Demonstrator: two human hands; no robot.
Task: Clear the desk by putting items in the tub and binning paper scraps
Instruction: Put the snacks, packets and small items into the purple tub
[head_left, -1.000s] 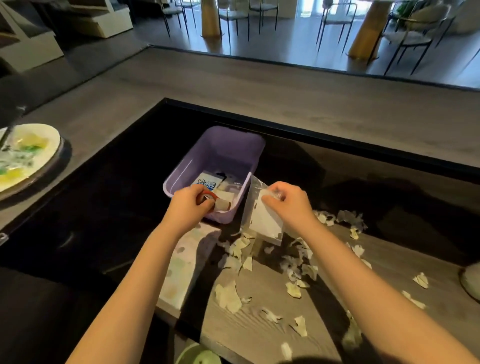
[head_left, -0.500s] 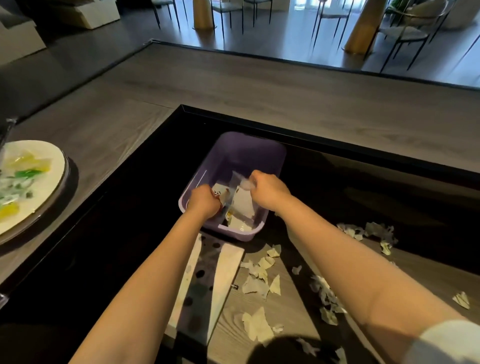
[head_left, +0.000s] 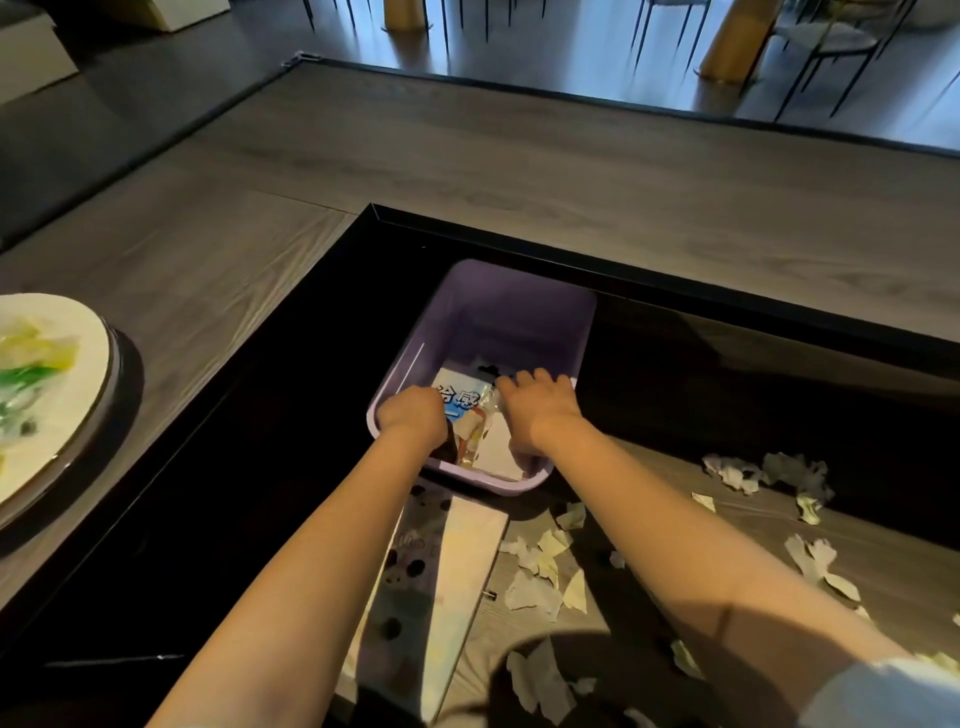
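The purple tub (head_left: 498, 306) stands on the dark recessed surface at the far end of the desk. Both my hands are down inside its near end. My left hand (head_left: 410, 418) is curled round a small red-and-white item (head_left: 469, 422) that is mostly hidden. My right hand (head_left: 540, 408) holds the top of a clear plastic bag (head_left: 496, 447) with a white card in it, which lies low in the tub. A blue-and-white packet (head_left: 457, 397) lies on the tub's floor. Torn paper scraps (head_left: 540, 582) litter the wooden desk (head_left: 649, 499) near me.
A long spotted sheet and a pale card (head_left: 457, 587) lie on the desk just before the tub. A white plate (head_left: 52, 410) with yellow and green bits sits on the raised counter (head_left: 519, 171) at the left. More scraps (head_left: 769, 473) lie at the right.
Both hands have moved forward and down into the tub, the right carrying the clear bag in and the left the small item. My view has tilted down and closer.
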